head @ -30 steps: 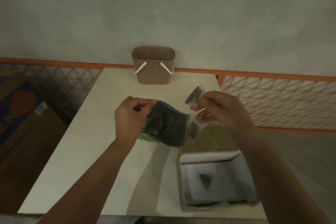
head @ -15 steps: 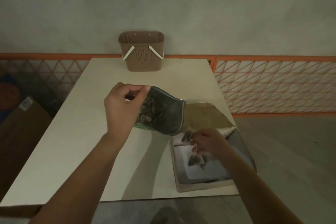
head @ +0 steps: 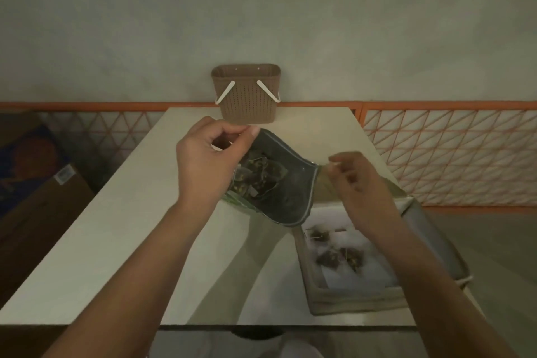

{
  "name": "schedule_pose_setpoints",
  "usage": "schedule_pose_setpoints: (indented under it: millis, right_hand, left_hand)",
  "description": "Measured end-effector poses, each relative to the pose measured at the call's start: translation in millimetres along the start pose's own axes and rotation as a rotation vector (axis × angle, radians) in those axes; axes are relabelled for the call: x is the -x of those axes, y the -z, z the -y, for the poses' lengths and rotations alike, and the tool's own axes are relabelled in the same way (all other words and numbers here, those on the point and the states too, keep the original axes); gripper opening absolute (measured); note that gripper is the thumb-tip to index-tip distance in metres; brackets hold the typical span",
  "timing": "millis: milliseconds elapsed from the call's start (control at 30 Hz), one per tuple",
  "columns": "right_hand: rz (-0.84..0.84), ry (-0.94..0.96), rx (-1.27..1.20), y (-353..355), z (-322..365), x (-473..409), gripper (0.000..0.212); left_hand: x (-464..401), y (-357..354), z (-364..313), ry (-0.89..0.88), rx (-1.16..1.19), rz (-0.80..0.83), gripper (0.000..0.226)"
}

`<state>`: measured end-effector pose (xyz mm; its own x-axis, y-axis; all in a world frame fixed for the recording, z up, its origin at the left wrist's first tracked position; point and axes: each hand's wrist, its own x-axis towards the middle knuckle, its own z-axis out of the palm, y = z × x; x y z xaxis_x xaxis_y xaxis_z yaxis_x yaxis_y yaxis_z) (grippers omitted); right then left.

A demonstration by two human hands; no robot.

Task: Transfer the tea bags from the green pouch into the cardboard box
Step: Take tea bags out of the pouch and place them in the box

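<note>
The left hand (head: 203, 160) is raised over the middle of the surface (head: 96, 256), its forearm coming up from the lower left, fingers curled with thumb and forefinger pinching the upper left edge of the green pouch (head: 279, 183). The right hand (head: 357, 183) hovers just beside the pouch's right corner, forearm rising from the lower right, its fingers loosely curled and its thumb and forefinger close together near the pouch rim; whether they actually grip the rim or hold anything is blurred and cannot be told. The pouch hangs tilted with its mouth held open toward the camera, showing a dark grey lining with a pale edge, a sliver of green outside at its lower left, and a heap of tea bags (head: 258, 174) with thin strings inside. Below the right hand, at the near right corner of the surface, sits the cardboard box (head: 348, 299), open, with a white lining and a few dark pyramid-shaped tea bags lying on its floor. At the far edge of the surface stands a brown perforated basket (head: 247, 96) with white handles, against a plain wall, and an orange lattice railing (head: 450, 154) runs behind.
</note>
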<state>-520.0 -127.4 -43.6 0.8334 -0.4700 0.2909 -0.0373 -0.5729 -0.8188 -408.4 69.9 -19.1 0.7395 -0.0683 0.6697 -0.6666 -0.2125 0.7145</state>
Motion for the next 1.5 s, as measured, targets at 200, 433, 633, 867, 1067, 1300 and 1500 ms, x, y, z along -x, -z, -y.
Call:
schedule_pose_setpoints:
  millis: [200, 433, 633, 867, 1067, 1300, 1500]
  right_hand:
    - [0.114, 0.292, 0.262, -24, 28, -24, 0.025]
    - [-0.016, 0.439, 0.111, -48, 52, -29, 0.018]
    - [-0.047, 0.432, -0.186, -67, 56, -24, 0.01]
    - [-0.127, 0.633, -0.258, -82, 64, -24, 0.012]
    - [-0.026, 0.931, -0.156, -87, 66, -35, 0.013]
    - [-0.08, 1.083, -0.121, -72, 70, -32, 0.013]
    - [-0.025, 0.958, -0.073, -84, 47, -44, 0.011]
  left_hand:
    - [12, 6, 5, 0.036, 0.065, -0.032, 0.004]
    - [46, 24, 32, 0.666, 0.119, 0.054, 0.039]
    - [74, 45, 46, 1.175, 0.499, 0.052, 0.033]
    - [52, 61, 54, 1.366, 1.055, 0.238, 0.1]
    - [41, 39, 54, 1.208, 1.083, 0.429, 0.098]
    - [26, 11, 68, 1.056, 1.15, 0.418, 0.056]
    - [28, -9, 99, 1.102, 1.146, 0.371, 0.056]
